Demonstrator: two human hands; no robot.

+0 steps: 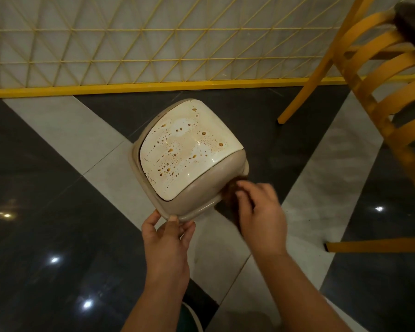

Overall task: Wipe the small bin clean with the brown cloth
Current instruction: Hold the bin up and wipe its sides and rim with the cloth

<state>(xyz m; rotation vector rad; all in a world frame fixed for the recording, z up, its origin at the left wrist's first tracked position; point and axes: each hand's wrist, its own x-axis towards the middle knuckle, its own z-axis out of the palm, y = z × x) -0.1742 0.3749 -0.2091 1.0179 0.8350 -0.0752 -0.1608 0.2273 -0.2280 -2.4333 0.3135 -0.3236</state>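
A small beige bin point(197, 195) stands on the tiled floor in the middle of the head view. Its white swing lid point(189, 147) is covered with brown droplets and smears. My left hand point(165, 238) grips the near rim of the bin from below. My right hand point(259, 212) presses a brown cloth point(228, 202) against the bin's right side. Most of the cloth is hidden under my fingers, and my right hand is blurred.
A yellow wooden chair point(379, 75) stands close on the right, one leg near the bin. A yellow lattice screen point(130, 44) with a yellow base rail runs along the back. The floor has dark and light tiles point(58, 188).
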